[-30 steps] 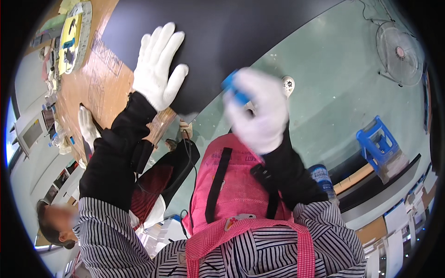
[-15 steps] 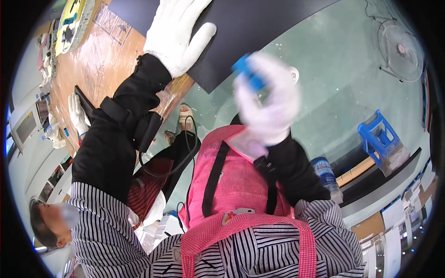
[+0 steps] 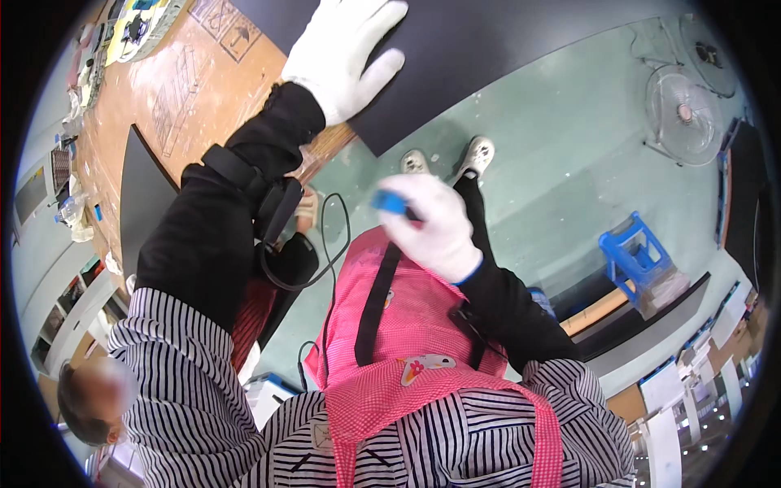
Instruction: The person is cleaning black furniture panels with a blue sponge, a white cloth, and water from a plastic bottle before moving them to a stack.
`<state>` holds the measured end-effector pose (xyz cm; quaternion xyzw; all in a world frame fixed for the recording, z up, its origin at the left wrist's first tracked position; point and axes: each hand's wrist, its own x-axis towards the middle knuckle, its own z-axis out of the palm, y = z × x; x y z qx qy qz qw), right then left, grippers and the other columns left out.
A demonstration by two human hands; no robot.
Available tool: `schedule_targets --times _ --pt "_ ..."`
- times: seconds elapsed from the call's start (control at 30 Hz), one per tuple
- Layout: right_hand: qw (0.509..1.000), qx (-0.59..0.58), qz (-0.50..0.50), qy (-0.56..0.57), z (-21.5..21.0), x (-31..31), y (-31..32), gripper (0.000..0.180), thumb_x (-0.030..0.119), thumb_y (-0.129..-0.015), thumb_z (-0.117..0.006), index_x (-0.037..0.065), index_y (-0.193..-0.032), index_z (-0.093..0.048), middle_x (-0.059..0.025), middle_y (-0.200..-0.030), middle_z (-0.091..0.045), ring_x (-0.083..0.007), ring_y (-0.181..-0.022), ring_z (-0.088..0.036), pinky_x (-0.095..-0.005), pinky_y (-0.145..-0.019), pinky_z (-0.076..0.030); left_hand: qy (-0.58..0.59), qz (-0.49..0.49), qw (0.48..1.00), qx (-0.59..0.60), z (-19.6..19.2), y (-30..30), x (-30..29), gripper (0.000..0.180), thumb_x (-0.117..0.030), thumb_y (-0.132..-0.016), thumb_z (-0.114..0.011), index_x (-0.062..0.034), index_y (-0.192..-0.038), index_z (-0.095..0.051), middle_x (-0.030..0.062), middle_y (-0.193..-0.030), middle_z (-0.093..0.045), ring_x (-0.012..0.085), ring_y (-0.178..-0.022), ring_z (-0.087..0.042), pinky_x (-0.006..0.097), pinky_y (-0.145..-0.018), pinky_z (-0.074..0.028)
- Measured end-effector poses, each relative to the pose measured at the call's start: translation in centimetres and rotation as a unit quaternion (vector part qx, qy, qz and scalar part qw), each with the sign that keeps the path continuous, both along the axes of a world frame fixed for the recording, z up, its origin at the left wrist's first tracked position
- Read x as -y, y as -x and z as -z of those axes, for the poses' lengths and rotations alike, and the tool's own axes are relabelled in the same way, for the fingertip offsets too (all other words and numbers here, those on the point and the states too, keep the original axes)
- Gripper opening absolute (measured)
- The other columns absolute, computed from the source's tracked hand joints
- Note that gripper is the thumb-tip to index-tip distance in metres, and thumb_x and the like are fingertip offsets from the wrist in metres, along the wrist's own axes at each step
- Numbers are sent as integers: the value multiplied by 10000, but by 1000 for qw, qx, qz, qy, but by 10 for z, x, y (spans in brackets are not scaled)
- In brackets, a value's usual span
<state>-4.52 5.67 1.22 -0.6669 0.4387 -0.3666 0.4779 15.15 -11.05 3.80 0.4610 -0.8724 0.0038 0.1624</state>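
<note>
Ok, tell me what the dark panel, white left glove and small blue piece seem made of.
The dark panel: probably coated board, with a smooth, even surface and soft sheen.
The white left glove: likely knitted yarn, perhaps cotton, since it looks soft, matt and close-fitting.
The small blue piece: plastic or foam maybe; it is blurred, so its finish is unclear.

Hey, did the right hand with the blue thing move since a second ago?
Yes. Judged against the blue stool, the right hand has shifted toward the picture's lower edge.
</note>
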Motion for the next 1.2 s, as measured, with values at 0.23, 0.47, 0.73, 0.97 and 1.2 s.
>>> schedule_targets --times 0.23,0.47,0.73,0.97,1.2 --pt "854 191 275 -397 -11 -5 124 371 115 -1002 -687 29 -1354 -610 -36 -1058 -701 -131 -849 -681 -280 -762 -567 -103 7 995 -9 -1 -7 -3 627 -232 -887 -713 -3 -1441 -532 240 -1537 -469 442 -1440 -416 552 -1228 -279" --pt "788 271 216 -508 -21 29 193 328 157 -1012 -685 48 -1318 -642 -30 -1043 -733 -108 -773 -681 -265 -730 -547 -180 -20 983 27 -28 8 2 658 -227 -866 -726 2 -1447 -521 264 -1559 -435 469 -1455 -388 566 -1248 -253" --pt "787 345 159 -486 -61 169 327 225 209 -1037 -633 44 -1189 -634 -48 -1005 -720 -157 -830 -705 -311 -728 -571 -172 -149 965 132 -25 34 -14 587 -186 -961 -606 14 -1493 -458 276 -1638 -329 470 -1531 -294 577 -1278 -217" --pt "775 420 168 -441 -35 290 470 218 228 -1043 -648 53 -1172 -626 -69 -956 -708 -183 -833 -709 -309 -707 -585 -230 -368 896 91 -5 80 -2 660 -75 -963 -491 32 -1586 -301 280 -1698 -209 477 -1569 -204 542 -1295 -169" --pt "731 433 154 -505 -43 378 455 235 253 -1012 -678 70 -1157 -658 -67 -1012 -711 -230 -946 -696 -396 -802 -573 -157 -424 889 -70 -15 266 112 646 -264 -989 -641 13 -1532 -428 314 -1656 -280 494 -1526 -281 545 -1253 -249"
